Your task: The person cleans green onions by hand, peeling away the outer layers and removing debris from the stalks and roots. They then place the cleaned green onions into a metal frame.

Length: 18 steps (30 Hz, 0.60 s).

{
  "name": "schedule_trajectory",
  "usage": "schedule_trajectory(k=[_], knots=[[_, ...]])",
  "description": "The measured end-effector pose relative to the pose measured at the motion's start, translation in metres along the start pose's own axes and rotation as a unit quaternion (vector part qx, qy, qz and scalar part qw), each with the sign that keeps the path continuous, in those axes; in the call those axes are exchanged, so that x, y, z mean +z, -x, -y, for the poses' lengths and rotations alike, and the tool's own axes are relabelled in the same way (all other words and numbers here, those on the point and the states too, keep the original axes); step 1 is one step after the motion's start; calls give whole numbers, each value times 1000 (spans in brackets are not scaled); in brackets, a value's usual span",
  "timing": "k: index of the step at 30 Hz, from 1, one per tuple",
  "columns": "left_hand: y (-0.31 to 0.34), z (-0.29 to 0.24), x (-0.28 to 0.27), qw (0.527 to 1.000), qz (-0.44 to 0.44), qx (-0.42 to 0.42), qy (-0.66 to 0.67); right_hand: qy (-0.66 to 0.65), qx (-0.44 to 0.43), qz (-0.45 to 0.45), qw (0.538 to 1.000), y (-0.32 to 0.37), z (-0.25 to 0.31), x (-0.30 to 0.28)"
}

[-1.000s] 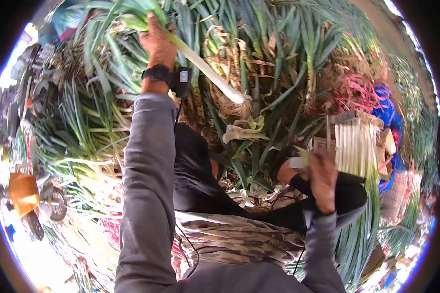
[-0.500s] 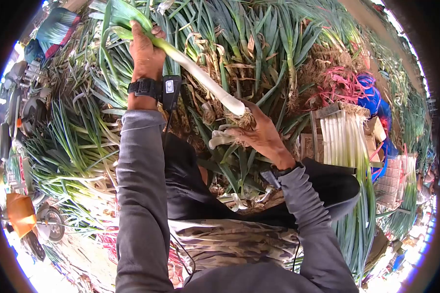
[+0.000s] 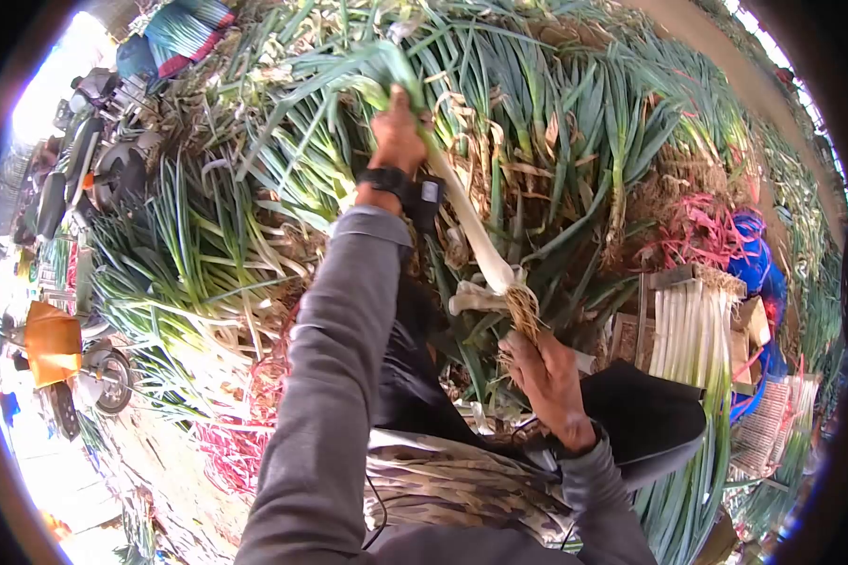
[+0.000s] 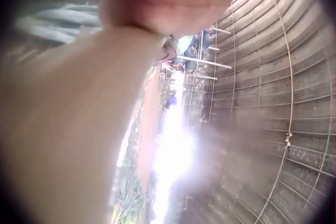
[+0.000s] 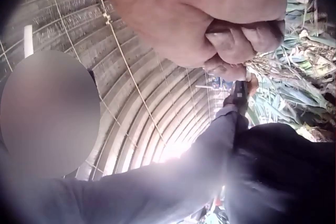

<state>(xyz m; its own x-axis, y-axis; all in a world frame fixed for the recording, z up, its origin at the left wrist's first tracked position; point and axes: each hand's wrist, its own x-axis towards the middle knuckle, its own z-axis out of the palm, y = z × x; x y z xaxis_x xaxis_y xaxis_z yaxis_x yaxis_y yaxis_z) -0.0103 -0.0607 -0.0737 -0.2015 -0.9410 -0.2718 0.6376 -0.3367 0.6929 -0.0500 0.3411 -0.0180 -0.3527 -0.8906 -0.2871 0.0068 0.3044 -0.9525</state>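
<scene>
One leek (image 3: 471, 221) slants across the head view, leaves up at the far end and white shank toward me. My left hand (image 3: 399, 141) grips it where the leaves turn green. At the lower end, the curled fingers of my right hand (image 3: 548, 384) hold the stringy roots (image 3: 525, 309). The right wrist view shows this right hand (image 5: 210, 22) with fingertips folded in toward the palm. Large in the left wrist view is part of the left hand (image 4: 173, 3), above a blurred pale form.
A pile of untrimmed leeks (image 3: 537, 104) spreads in front, and more leeks (image 3: 198, 254) lie at left. Trimmed leeks (image 3: 683, 330) are stacked in a row at right, near pink twine (image 3: 693, 226). My knee (image 3: 641, 414) is beside the stack. A motorcycle (image 3: 104, 169) stands far left.
My right hand has come from beside my right knee to the leek's root end and now pulls the roots toward me. In the head view, the left hand and leek appear farther right.
</scene>
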Motion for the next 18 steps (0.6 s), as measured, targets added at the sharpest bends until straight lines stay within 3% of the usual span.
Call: schedule_trajectory(k=[1,4,5,7,10,12,13,15,16,17,18], knots=[[5,5,10,999,-31,-10,-12,25,-9,-29,999,9,7,1],[16,30,25,999,19,-19,-42,115,-48,-76,989,40,-3,-8],[25,37,31,998,0,-50,-41,144,-67,-81,984,48,-8,-13],[35,52,41,993,-18,-94,-71,254,-161,-91,949,64,-4,-20],[33,67,29,997,42,-2,-70,305,-159,-80,935,112,5,-30],[6,51,16,991,63,94,-71,225,-83,-43,970,160,-2,-48],[-3,41,19,989,2,126,-78,286,-118,-60,949,160,-9,-68],[6,32,24,990,20,97,-99,397,-176,-103,895,164,-25,-96],[23,34,34,988,42,107,-101,252,-66,-138,956,148,-17,-99],[39,39,42,986,64,120,-99,99,40,-166,980,120,-1,-108],[54,44,51,988,78,94,-95,135,-3,-165,977,96,8,-111]])
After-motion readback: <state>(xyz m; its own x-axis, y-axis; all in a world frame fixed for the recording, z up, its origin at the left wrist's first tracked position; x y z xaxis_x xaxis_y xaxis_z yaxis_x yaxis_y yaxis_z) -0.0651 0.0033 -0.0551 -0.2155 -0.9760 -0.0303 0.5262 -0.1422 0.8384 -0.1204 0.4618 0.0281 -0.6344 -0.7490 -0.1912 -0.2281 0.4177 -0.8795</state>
